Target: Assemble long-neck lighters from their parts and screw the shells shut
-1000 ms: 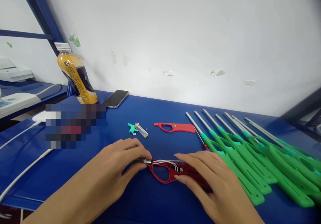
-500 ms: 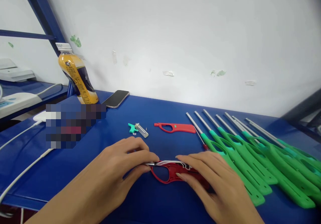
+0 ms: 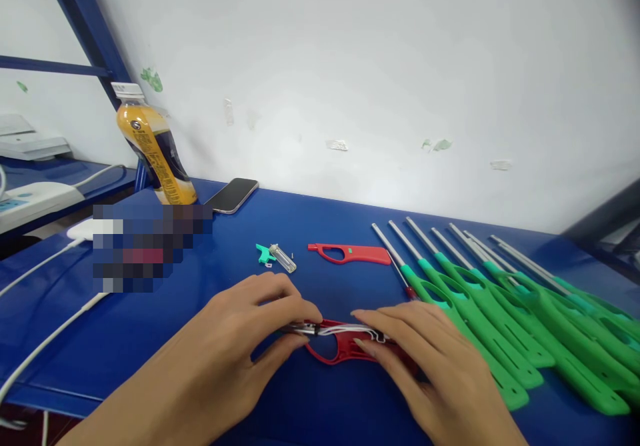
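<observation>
Low in the view, a red lighter shell half point(image 3: 346, 347) with a loop-shaped trigger opening lies between my hands, its inner side up. My left hand point(image 3: 250, 339) pinches a thin metal tube point(image 3: 304, 329) at the shell's left end between thumb and fingers. White wires point(image 3: 347, 329) run from the tube along the shell's top edge to the right. My right hand point(image 3: 425, 349) is closed on the shell's handle, fingertips by the wires; the palm hides the handle's far end. Beyond lies another red shell half point(image 3: 357, 254), outer side up.
Near the middle lie a clear gas tank point(image 3: 284, 259) and a green trigger piece point(image 3: 264, 253). A screwdriver point(image 3: 407, 285) lies beside several green lighters point(image 3: 495, 306) on the right. A phone point(image 3: 233, 195), a leaning drink bottle point(image 3: 155, 146) and a white cable point(image 3: 50, 339) are left.
My left hand has shifted slightly right along with the metal tube, and more of the tube's dark end shows. The white wires are bowed a little differently. My right hand stays nearly in place.
</observation>
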The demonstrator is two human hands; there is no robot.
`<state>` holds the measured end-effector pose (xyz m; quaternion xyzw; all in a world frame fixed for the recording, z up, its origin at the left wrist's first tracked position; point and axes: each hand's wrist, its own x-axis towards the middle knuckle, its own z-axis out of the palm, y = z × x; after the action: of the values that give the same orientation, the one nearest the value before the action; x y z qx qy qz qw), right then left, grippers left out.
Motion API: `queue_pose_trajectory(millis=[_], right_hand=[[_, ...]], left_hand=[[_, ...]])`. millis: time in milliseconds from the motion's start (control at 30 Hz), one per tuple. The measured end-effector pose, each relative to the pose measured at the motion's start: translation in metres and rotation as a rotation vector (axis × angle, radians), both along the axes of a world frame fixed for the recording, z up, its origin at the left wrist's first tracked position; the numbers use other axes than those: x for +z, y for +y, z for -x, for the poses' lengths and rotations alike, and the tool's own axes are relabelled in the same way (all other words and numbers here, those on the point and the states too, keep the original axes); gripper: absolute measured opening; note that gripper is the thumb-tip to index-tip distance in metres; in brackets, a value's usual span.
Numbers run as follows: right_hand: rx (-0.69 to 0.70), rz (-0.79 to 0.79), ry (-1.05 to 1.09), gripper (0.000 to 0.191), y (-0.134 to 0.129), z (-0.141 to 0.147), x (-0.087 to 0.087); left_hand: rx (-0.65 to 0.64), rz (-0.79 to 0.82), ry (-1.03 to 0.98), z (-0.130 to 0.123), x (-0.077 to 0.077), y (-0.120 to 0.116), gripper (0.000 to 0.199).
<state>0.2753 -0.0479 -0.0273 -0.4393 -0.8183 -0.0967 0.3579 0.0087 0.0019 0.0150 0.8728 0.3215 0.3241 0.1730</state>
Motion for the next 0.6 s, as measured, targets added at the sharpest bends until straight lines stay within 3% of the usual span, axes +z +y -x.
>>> queue_pose_trajectory(millis=[400, 600], right_hand=[[0.006, -0.002, -0.019, 0.018, 0.0004, -0.0002, 0.0028], [0.007, 0.000, -0.005, 0.017, 0.0003, 0.0008, 0.0026]], left_hand=[[-0.053, 0.000, -0.009, -0.0002, -0.0010, -0.0010, 0.028], [-0.057, 0.000, -0.010, -0.0026, 0.0028, -0.0030, 0.019]])
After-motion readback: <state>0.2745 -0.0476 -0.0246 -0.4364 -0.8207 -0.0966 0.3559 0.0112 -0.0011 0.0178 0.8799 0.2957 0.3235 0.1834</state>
